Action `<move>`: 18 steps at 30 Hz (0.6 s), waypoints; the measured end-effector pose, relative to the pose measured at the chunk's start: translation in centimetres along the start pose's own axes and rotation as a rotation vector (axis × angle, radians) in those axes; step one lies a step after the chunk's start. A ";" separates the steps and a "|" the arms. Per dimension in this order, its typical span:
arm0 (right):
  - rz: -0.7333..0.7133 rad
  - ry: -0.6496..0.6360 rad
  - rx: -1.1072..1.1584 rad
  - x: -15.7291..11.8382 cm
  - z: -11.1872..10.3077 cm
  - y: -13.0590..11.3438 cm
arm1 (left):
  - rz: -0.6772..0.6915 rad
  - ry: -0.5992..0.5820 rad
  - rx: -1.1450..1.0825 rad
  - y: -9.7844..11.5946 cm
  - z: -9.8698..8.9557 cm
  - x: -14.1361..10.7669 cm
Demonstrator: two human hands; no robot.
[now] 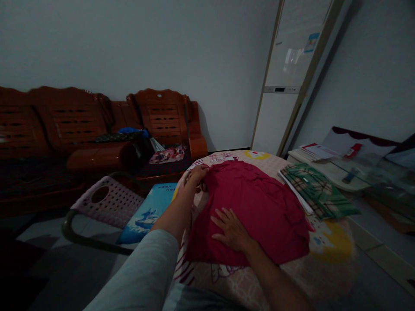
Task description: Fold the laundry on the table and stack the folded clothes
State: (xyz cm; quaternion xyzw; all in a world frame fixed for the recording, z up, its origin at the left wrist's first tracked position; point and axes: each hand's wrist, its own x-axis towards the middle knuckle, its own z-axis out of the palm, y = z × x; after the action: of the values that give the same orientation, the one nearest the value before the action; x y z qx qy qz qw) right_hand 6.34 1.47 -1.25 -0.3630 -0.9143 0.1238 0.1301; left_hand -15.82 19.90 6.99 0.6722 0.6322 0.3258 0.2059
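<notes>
When viewed from the head camera, spread wide across the round, print-covered counter (236, 285): one magenta cloth (249, 203), apparently a garment, lying mostly flat but rumpled towards the right and along the far side. Right hand (231, 231) laid palm down on the near left part of the cloth, fingers apart, gripping nothing. Left hand (198, 172) at the far left edge of the cloth, beside a brown patterned item (202, 186); impossible to tell whether pinching fabric or merely touching.

Judging by these poses, probably smoothing or straightening. To do so well, anchor the far left edge lightly, then sweep the flat palm outward, towards the rumpled right side. Press evenly rather than hard, so as not to drag the whole piece or ruck up the printed covering underneath. Ease the small folds out at the rim instead of trapping them in the middle. Mind the green plaid item (317, 190), close beside the right edge; avoid bunching fabric against it.

As for writing, little to read. On the blue printed pad (145, 222) near the pale woven chair (113, 205), dark characters at the top, too small to make out. On the tall white air conditioner (275, 116), a control panel (279, 90) and a blue-and-white label (311, 42), both illegible. No brand name discernible anywhere.
</notes>
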 end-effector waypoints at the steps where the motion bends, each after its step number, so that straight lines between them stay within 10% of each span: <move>1: 0.001 0.000 -0.001 0.0 0.0 0.0 | 0.003 -0.003 0.029 -0.1 -0.2 0.4; 18: -0.028 0.044 0.036 -0.5 -0.3 -1.1 | 0.193 -0.020 0.372 -3.7 2.9 2.1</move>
State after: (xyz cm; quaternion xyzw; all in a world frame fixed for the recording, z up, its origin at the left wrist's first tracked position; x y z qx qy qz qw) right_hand 6.10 0.41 -0.74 -0.3504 -0.9139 0.1301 0.1584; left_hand -16.46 22.79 2.81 0.7592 0.6121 0.2149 0.0522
